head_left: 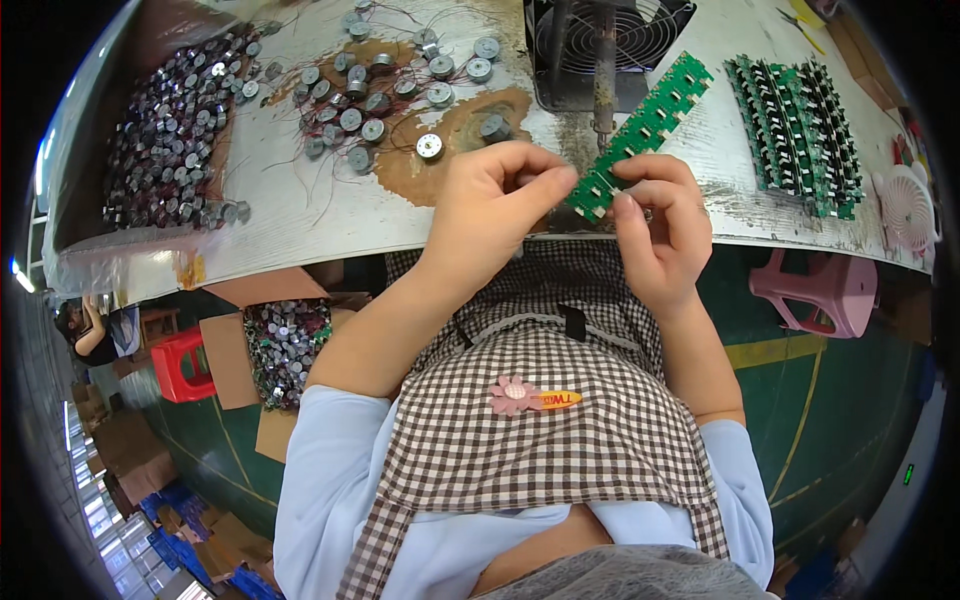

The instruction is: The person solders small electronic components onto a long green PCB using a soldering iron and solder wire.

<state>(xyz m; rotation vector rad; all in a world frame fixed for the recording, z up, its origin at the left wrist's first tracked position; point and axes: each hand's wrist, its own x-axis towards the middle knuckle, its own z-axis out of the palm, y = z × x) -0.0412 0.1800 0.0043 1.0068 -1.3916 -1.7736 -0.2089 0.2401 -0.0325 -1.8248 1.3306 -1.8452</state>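
Observation:
A long green circuit board strip [655, 117] with small white parts slants away from me over the table's front. My left hand [505, 195] is closed, thumb and forefinger pinched at the left edge of the strip's near end. At the opposite edge, my right hand [665, 225] pinches that same end with curled fingers. A small dark piece shows between the right fingers, too hidden to name. Just beyond my hands, a metal rod with a narrow tip [604, 85] points down beside the strip.
A black fan [615, 35] stands behind the rod. Small round motors with thin wires [350, 118] lie scattered left, beside a large motor pile [180, 130]. Rows of green boards [795, 135] and a white fan [908, 205] sit right. Below are a carton of motors [288, 345] and a pink stool [820, 290].

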